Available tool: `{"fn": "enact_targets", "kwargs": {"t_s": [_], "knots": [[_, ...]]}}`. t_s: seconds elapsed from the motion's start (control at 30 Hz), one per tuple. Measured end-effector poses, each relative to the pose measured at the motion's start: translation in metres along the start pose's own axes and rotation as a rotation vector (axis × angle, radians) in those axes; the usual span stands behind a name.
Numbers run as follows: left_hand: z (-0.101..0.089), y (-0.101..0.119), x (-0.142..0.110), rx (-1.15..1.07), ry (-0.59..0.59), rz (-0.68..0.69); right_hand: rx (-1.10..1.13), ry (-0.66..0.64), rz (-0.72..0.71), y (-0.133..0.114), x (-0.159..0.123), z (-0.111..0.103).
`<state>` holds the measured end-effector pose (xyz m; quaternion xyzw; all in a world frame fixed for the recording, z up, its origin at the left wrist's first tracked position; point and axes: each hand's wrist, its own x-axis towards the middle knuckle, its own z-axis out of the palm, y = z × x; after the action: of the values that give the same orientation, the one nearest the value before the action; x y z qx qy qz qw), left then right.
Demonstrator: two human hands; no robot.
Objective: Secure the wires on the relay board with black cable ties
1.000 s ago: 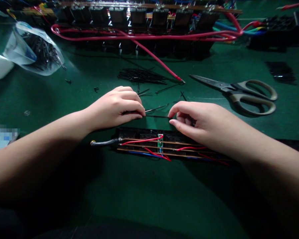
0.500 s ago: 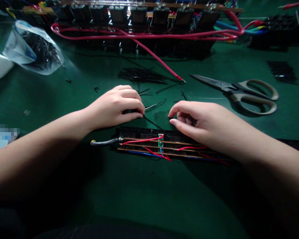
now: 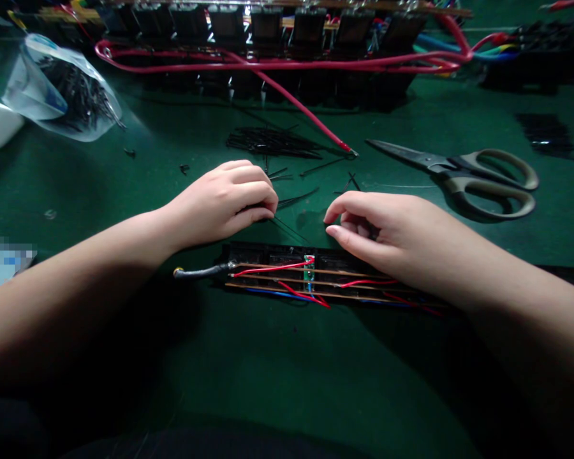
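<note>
My left hand (image 3: 242,199) is closed, thumb against the index finger, pinching a thin black cable tie (image 3: 291,228) whose tail slants down to the right. Another black cable tie (image 3: 299,198) lies just beyond those fingertips. My right hand (image 3: 368,226) hovers to the right with fingers curled; its thumb and index tips are slightly apart and I see nothing between them. Just below both hands lies a long black circuit strip (image 3: 253,278) with copper-coloured rails, red and blue wires and a small green board (image 3: 309,273). My right hand and forearm hide part of it.
Beyond the hands lies a pile of black cable ties (image 3: 272,141), with scissors (image 3: 435,164) to its right. A clear bag of black ties (image 3: 79,95) sits at left. At the back stands a large wired assembly (image 3: 268,32) with a red cable (image 3: 301,109) trailing forward.
The cable tie's tail at my left fingertips has shifted slightly, and those fingers have moved a little. My right hand has hardly moved.
</note>
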<state>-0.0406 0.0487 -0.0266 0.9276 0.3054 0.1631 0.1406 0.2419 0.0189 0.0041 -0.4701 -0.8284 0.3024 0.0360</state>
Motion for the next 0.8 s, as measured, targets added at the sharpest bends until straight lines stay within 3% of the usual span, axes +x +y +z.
{"fn": "enact_targets", "kwargs": {"t_s": [0.8], "knots": [[-0.0041,0.0044,-0.0008,0.013,0.065,-0.018,-0.019,-0.014,-0.003,-0.0016,0.0012,-0.0011]]}}
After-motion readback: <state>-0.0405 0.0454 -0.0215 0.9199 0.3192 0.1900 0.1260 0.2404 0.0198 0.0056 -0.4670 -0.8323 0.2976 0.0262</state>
